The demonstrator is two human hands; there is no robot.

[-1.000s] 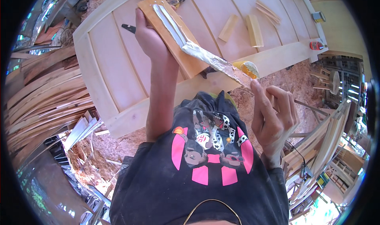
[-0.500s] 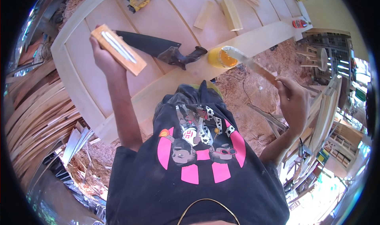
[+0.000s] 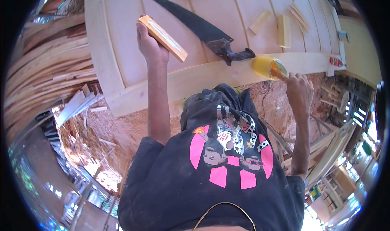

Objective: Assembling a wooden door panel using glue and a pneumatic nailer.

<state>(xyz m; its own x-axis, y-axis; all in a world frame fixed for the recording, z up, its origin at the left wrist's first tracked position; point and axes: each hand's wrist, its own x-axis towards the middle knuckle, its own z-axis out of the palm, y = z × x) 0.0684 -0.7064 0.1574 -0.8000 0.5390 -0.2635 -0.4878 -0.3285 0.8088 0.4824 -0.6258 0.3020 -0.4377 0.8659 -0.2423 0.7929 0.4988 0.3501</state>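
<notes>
My left hand (image 3: pixel 153 50) is closed round a short wooden block (image 3: pixel 172 46), held tilted above the panelled wooden board. A whitish strip runs along the block's upper face. At the right, my right hand (image 3: pixel 300 88) grips a thin wooden stick (image 3: pixel 283 76), its far end inside a yellow tub (image 3: pixel 262 66). The tub stands tilted toward me near the board's front edge, with orange-brown stuff on its inner wall. Between my hands a handsaw (image 3: pixel 193 23) with a dark blade and dark handle lies on the board.
The large pale board (image 3: pixel 227 74) spans the space before me. Small wood offcuts (image 3: pixel 284 32) lie on it, and a small red bottle (image 3: pixel 336 62) is at its right. Stacked planks (image 3: pixel 48 64) fill the left side. Wood shavings (image 3: pixel 134 129) cover the ground.
The stick has gone from above the tub's rim down into the tub, with my right hand now close to it. The block in my left hand has turned, its strip facing more sideways. The view has shifted.
</notes>
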